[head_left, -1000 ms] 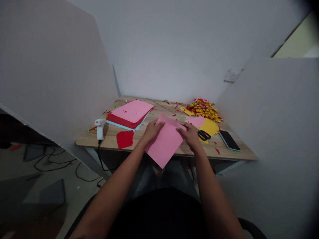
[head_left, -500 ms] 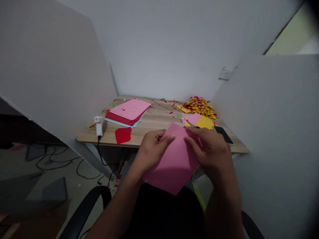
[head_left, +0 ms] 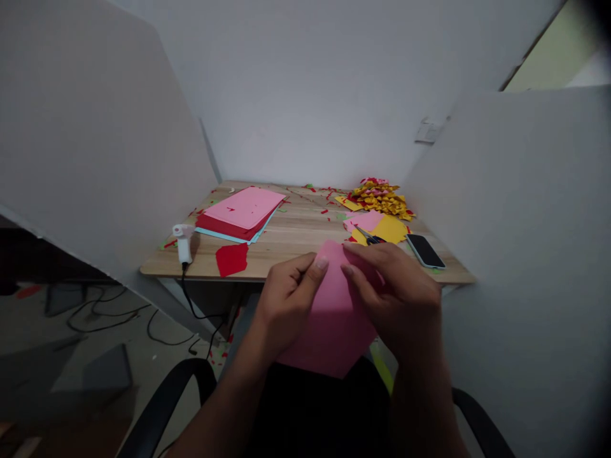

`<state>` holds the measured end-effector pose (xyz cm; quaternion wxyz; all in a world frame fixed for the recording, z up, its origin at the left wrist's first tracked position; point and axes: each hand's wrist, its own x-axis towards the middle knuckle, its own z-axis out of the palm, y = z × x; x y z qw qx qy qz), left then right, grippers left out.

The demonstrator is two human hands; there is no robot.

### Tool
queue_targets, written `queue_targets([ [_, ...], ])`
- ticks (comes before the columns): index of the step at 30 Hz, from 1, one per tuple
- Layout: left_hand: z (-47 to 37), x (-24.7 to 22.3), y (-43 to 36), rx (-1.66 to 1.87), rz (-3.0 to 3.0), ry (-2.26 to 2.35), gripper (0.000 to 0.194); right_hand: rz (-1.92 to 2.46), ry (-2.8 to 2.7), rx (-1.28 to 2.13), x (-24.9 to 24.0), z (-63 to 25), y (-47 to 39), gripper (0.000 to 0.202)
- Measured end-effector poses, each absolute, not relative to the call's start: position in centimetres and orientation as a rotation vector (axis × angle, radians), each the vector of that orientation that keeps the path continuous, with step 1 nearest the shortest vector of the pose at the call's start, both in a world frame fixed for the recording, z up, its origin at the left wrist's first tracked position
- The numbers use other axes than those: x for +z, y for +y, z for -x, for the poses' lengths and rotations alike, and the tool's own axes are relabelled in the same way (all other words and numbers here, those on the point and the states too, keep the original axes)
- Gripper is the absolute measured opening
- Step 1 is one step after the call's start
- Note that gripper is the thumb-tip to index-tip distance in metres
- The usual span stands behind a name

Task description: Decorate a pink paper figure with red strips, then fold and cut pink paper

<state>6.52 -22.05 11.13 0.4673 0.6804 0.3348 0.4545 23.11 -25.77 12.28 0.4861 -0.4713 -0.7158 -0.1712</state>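
The pink sheet (head_left: 329,337) is off the table (head_left: 305,226), held up in front of its near edge, with the sheet's lower end over the person's lap. Its upper part lies between the two grips, the narrow top end showing between the thumbs. The left hand (head_left: 289,296) pinches the left side, thumb flat on the near face, fingers curled behind and mostly hidden. The right hand (head_left: 401,280) holds the right side near the top, its thumb and forefinger only a little apart; how firmly it presses, I cannot tell. Towards the table's right side lie the scissors (head_left: 375,240), partly on yellow paper (head_left: 392,229), with a phone (head_left: 426,251) at the right end. On the table's left side are a red piece (head_left: 231,259), a white glue gun (head_left: 183,245) and a paper stack (head_left: 245,207). A yellow, red and pink heap (head_left: 384,198) sits at the table's back right
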Motion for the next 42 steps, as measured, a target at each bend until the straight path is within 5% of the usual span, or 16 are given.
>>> queue_targets([
  [42,-7.3,11.5,-24.0,1.187,-1.854,0.872,0.038,1.157,-1.573,-0.354,13.6,-21.5,-26.8,0.012],
])
